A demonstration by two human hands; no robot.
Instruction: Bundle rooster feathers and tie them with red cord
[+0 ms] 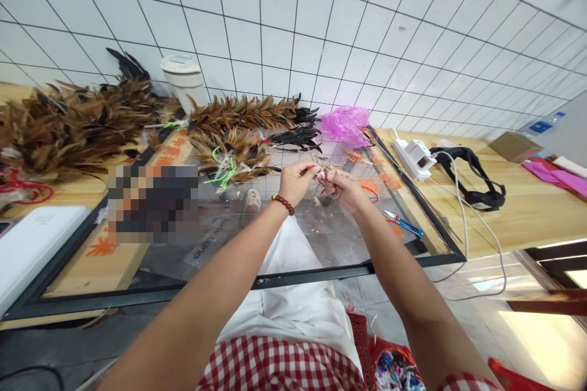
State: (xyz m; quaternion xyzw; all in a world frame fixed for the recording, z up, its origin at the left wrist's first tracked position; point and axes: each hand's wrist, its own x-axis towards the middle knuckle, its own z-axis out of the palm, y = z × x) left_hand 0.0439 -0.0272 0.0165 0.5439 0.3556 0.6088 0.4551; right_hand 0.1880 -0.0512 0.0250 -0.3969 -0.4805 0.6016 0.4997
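My left hand [294, 182], with a beaded bracelet [283, 203] at the wrist, pinches a bit of red string. My right hand [347, 188] is close beside it, fingers closed on a small pale bundle [320, 176] with red string round it. The bundle looks like feather ends, though my fingers partly hide it. Both hands are above the black-framed glass panel [312, 266]. To their left lies a tuft of brown feathers [250, 159] with bright green ties [224, 171]. Blue-handled snips [406, 224] rest right of my right forearm.
Brown feather strips [247, 113] and a large feather heap [68, 128] lie at the back and left, near a white canister [184, 79]. A pink plastic bag [346, 124] sits behind my hands. At right are a power strip [415, 157], cables and a black strap [477, 186].
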